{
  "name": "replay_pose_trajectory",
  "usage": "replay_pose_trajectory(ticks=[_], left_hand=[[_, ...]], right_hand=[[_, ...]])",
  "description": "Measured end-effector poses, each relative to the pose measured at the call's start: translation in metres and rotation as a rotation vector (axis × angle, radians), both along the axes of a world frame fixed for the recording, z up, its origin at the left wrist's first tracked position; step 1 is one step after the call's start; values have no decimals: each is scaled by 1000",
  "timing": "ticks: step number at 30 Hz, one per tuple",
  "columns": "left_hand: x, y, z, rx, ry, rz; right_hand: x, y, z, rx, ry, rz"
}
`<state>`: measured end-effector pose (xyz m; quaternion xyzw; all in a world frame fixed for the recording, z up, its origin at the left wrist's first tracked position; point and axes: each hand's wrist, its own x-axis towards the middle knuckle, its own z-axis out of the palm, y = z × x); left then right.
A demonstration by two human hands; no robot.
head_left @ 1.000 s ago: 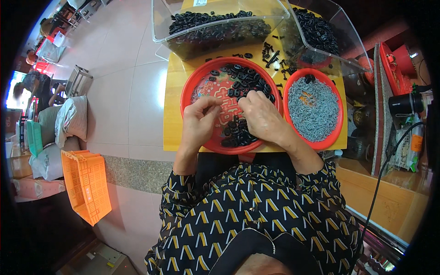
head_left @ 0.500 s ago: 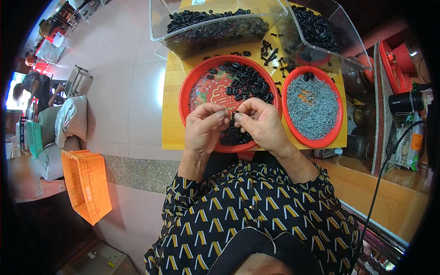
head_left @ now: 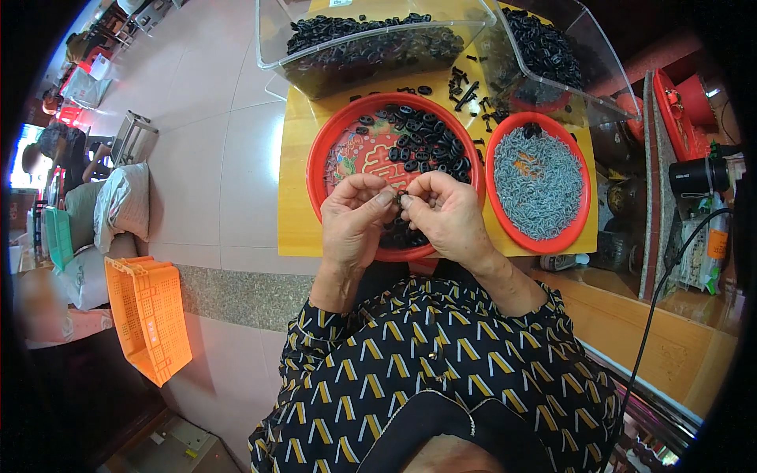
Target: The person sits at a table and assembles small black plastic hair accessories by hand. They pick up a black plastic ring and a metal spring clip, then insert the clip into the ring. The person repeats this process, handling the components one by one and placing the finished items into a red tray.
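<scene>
My left hand [head_left: 352, 220] and my right hand [head_left: 449, 217] meet over the near part of a round red tray [head_left: 318, 162]. Thumb and forefinger of each are pinched together around a small black plastic part [head_left: 400, 196], mostly covered by the fingertips. Whether a screw is also between the fingers I cannot tell. Many loose black oval parts with holes [head_left: 426, 138] lie in the tray, on its right side and under my hands. To the right stands a second red tray [head_left: 584, 206], filled with small grey screws [head_left: 536, 189]; a few black parts rest at its far edge.
At the back of the yellow table [head_left: 296, 213] stand two clear plastic bins [head_left: 272, 65] [head_left: 607, 83] of black parts. Loose black pieces [head_left: 467, 94] lie between bins and trays. An orange crate [head_left: 150, 319] is on the floor at left. A black cable [head_left: 666, 276] hangs at right.
Both hands stay nearly in place over the tray. The fingertips have shifted slightly around the small black part, and the right fingers sit a little closer to the left ones.
</scene>
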<state>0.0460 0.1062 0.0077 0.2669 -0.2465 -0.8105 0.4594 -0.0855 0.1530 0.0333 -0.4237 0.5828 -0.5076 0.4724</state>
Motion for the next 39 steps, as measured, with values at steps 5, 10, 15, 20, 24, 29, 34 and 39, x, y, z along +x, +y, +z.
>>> replay_pose_trajectory(ticks=[5, 10, 15, 20, 24, 29, 34, 39], left_hand=[[-2, 1, 0, -59, -44, 22], [-3, 3, 2, -125, -108, 59], [-3, 4, -2, -229, -202, 54], [-4, 3, 3, -281, -279, 21], [-6, 0, 5, -321, -331, -14], [-8, 2, 0, -182, -261, -53], [-7, 2, -3, -179, -247, -74], [-2, -13, 10, -341, -621, -39]], right_hand=[[-1, 2, -5, -12, 44, 8], [0, 1, -4, 11, 29, 10], [-2, 2, -4, 59, 15, 11], [-1, 2, 8, 75, -90, 7], [-4, 0, 6, 81, -117, 13], [-11, 1, -1, 64, -227, 18], [-16, 2, -4, 68, -255, -10], [-28, 4, 0, 87, -156, -66]])
